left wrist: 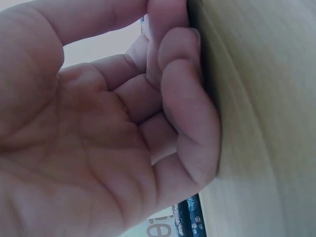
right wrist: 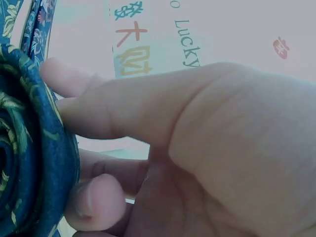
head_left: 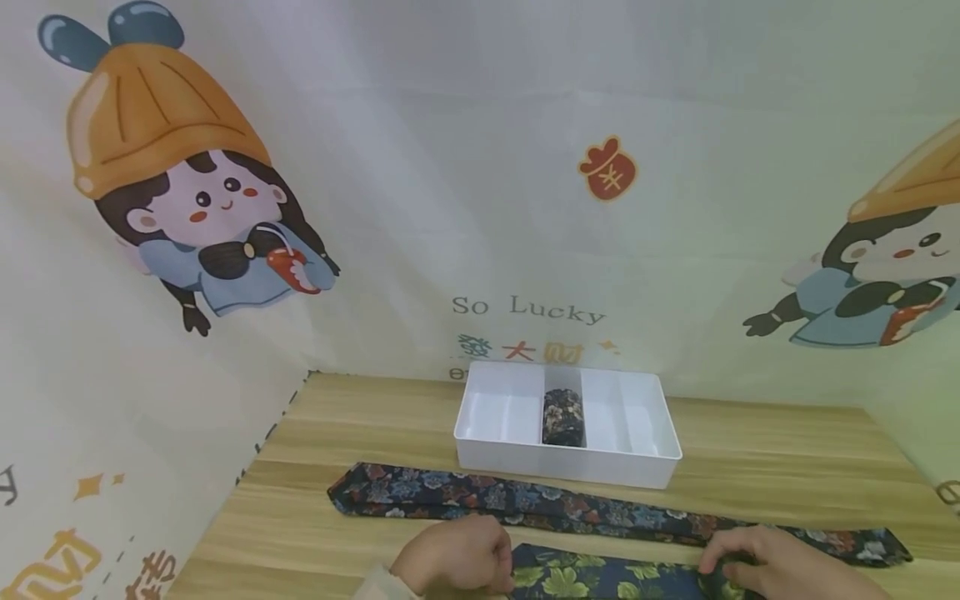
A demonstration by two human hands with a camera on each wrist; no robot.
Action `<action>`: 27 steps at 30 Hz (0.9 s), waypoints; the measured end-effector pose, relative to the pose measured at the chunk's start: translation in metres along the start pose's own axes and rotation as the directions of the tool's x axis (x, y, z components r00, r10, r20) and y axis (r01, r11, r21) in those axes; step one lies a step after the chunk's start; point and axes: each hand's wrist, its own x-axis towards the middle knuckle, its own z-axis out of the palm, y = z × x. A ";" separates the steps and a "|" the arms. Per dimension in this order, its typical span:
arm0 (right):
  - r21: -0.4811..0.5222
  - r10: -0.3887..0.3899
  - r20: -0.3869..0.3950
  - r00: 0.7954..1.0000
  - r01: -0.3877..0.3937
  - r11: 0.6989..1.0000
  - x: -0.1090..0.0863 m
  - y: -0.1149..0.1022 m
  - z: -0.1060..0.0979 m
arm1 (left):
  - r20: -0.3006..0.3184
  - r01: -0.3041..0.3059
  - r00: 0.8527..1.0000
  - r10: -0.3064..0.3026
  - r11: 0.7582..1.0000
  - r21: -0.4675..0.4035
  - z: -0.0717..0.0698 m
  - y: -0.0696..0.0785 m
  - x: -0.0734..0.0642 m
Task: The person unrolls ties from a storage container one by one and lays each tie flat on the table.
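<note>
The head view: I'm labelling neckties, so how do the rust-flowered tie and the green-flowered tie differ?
Pattern: the rust-flowered tie mixes rust and blue flowers; the green-flowered tie shows yellow-green blooms. State: the rust-flowered tie lies stretched out, while the green-flowered tie is partly rolled, its roll held by the right hand. Place: the rust-flowered tie lies nearer the white box than the green-flowered tie. Both have dark, floral fabric.

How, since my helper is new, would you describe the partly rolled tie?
On the wooden table, a flat tie lies before the white tray. Nearer the camera, between left hand and right hand, is the partly rolled tie: only it has yellow-green flowers on navy.
</note>
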 end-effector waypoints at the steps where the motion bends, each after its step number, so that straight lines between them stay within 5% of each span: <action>1: -0.010 0.007 0.003 1.000 -0.007 1.000 0.000 0.001 -0.001 | -0.005 -0.004 1.000 0.005 1.000 0.003 0.000 0.000 -0.001; 5: -0.001 0.037 -0.004 0.999 -0.037 0.999 0.000 -0.003 0.002 | -0.014 -0.016 1.000 0.016 1.000 0.007 0.001 0.001 -0.001; 10: 0.059 0.105 -0.041 0.994 -0.102 0.993 -0.008 -0.034 0.012 | -0.022 -0.018 1.000 0.018 1.000 0.005 0.002 0.002 -0.002; 16: 0.096 0.293 -0.111 0.950 -0.283 0.954 -0.018 -0.042 0.008 | -0.025 -0.018 1.000 0.019 1.000 0.012 0.002 0.003 -0.001; 21: 0.040 0.373 -0.157 0.914 -0.372 0.928 -0.024 -0.013 -0.008 | -0.016 -0.026 1.000 0.026 1.000 0.002 0.001 0.001 -0.001; 24: 0.016 0.360 -0.157 0.920 -0.362 0.932 -0.027 0.025 -0.023 | 0.007 -0.046 0.999 0.046 0.999 -0.005 -0.001 0.001 -0.002; 27: 0.044 0.403 -0.202 0.893 -0.403 0.914 -0.023 0.064 -0.034 | 0.032 -0.065 0.997 0.065 0.998 -0.016 -0.004 0.001 -0.005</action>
